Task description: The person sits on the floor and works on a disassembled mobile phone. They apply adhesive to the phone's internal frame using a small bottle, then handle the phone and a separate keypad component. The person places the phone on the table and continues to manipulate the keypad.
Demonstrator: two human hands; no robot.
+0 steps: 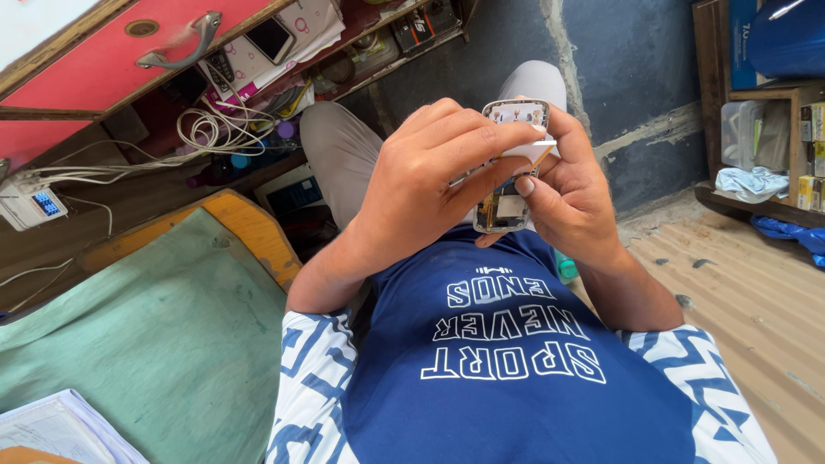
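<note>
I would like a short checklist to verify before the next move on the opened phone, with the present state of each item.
1. Opened phone held by both hands: ok.
2. Left hand fingers across its upper part: ok.
3. Right hand supports its side: ok.
4. Phone over the lap, not over the green mat: not ok if small parts drop.
5. Inner parts seated: cannot tell.

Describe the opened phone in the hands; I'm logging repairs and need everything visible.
The phone is small, silver-rimmed and back-open, showing boards and metal parts inside. It stands roughly upright above the lap. The left hand wraps its side, fingers across the middle; the right hand backs the other side. A white strip crosses it.
</note>
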